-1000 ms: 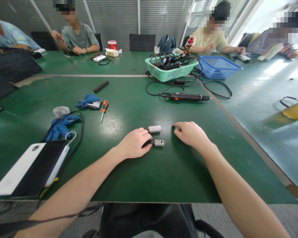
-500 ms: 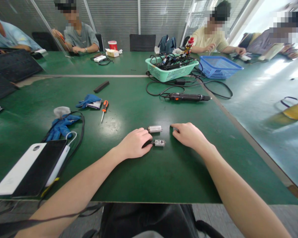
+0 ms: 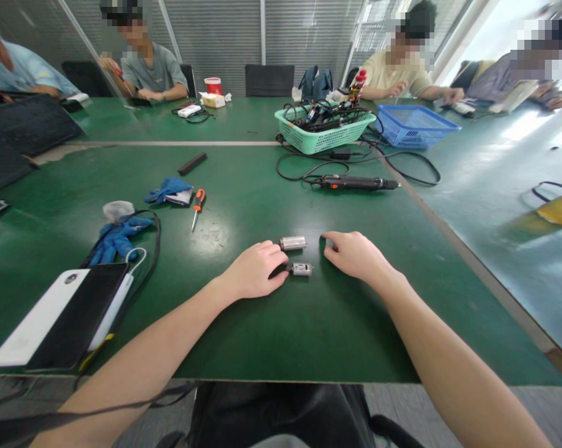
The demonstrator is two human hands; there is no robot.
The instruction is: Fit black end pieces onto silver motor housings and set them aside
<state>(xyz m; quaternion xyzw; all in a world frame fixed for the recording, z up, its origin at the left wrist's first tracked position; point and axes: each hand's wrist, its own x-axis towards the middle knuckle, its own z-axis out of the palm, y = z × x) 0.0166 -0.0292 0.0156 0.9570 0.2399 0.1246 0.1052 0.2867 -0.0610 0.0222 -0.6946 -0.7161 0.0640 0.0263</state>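
Observation:
Two small silver motors lie on the green table, one behind the other. The rear motor (image 3: 292, 243) is plain and cylindrical; the front motor (image 3: 302, 269) is shorter and has dark slots in its casing. My left hand (image 3: 255, 269) rests on the table to their left, thumb and fingers apart in a curve. Its fingertips are at the motors' left ends; whether they touch cannot be made out. To the right of the motors, my right hand (image 3: 355, 252) rests with its index finger stretched and thumb bent apart from it. The space beneath its palm is hidden.
An orange-handled screwdriver (image 3: 198, 208), blue gloves (image 3: 115, 239) and a white-and-black device (image 3: 61, 317) lie left. Further back are a corded electric screwdriver (image 3: 358, 183), a green basket (image 3: 309, 142) of tools and a blue basket (image 3: 416, 130). Several people sit around the table.
Both hands and the motors stay in place. The view has shifted very slightly.

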